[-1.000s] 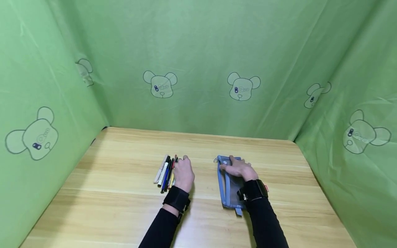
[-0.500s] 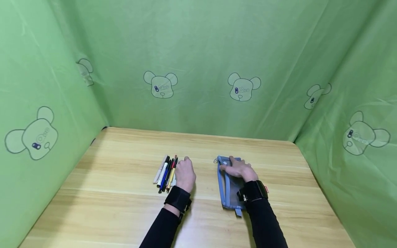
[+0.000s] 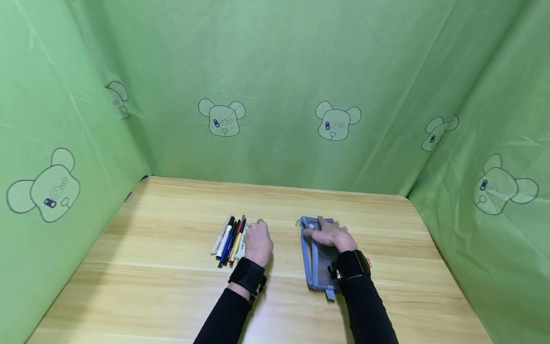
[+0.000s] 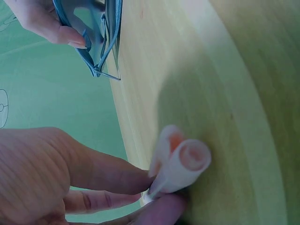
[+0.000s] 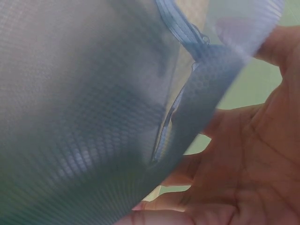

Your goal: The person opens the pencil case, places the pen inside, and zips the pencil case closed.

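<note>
My left hand [image 3: 259, 242] is at the right side of a bundle of pens [image 3: 229, 241] on the table. In the left wrist view its thumb and fingers pinch a pale pinkish-white pen [image 4: 180, 166], whose clip and round end face the camera. To the right, my right hand [image 3: 331, 234] grips the upper part of a blue mesh pencil case [image 3: 315, 267]. The case's zipper gapes along its left side. In the right wrist view the mesh fills much of the picture, with thumb and fingers along its edge; some fingertips are hidden behind it.
The bundle holds several markers and pens in white, blue, black, red and yellow. Bare wooden table [image 3: 283, 258] lies between the bundle and the pencil case. Green curtains [image 3: 279, 143] with bear-head drawings hang along the back and both sides.
My left hand has shifted slightly right and toward me, uncovering more of the yellow and white pens at the bundle's right side. The right hand and pencil case stay in place.
</note>
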{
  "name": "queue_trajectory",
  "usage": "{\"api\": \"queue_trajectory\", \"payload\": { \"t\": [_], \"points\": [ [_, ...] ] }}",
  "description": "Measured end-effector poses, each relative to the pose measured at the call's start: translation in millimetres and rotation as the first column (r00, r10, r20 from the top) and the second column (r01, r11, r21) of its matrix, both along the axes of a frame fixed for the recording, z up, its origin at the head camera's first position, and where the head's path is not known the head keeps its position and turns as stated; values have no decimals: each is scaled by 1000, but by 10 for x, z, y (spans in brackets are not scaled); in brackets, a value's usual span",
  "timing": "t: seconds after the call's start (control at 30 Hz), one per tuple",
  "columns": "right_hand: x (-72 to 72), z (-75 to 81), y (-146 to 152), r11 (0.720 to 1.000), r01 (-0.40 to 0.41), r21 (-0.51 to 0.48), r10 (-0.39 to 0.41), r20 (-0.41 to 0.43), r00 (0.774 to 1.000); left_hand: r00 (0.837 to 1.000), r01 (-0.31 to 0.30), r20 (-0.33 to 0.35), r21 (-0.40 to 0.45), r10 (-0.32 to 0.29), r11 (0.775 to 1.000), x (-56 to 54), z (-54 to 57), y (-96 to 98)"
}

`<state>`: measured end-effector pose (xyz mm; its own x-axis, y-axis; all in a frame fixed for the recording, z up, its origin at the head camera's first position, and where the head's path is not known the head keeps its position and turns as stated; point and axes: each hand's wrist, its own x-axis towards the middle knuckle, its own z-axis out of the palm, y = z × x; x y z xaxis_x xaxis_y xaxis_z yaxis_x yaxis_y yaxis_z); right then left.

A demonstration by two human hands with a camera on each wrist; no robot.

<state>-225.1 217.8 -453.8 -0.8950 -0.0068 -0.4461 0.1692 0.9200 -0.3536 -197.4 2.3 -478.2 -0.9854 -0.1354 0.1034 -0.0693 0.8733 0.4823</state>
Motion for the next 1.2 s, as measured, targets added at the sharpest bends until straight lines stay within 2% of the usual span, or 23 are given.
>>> {"api": "queue_trajectory", "payload": {
  "t": [0.17,0.4,0.63,0.97,1.07,1.2],
  "points": [
    [-2,8,0,1000,-5,-4,5,2,1000,1000,12,0,-5,-12,1000,10,11,4],
    [-11,1,1,1000,-27,5,27,-1,1000,996,28,-81,-41,-32,999,24,33,14],
    [-2,4,-4,1000,-18,2,18,0,1000,996,53,-72,-20,-55,998,20,46,28],
    [-16,-8,-2,1000,-15,-9,15,2,1000,983,106,-135,-156,-127,982,-14,-3,29],
    [-19,-7,-9,1000,-18,-11,18,-2,1000,981,116,-136,-151,-137,982,-21,-10,27],
    [-14,-14,-12,1000,-18,-6,18,-6,1000,984,130,-112,-87,-140,988,-20,1,24]
  ]
}}
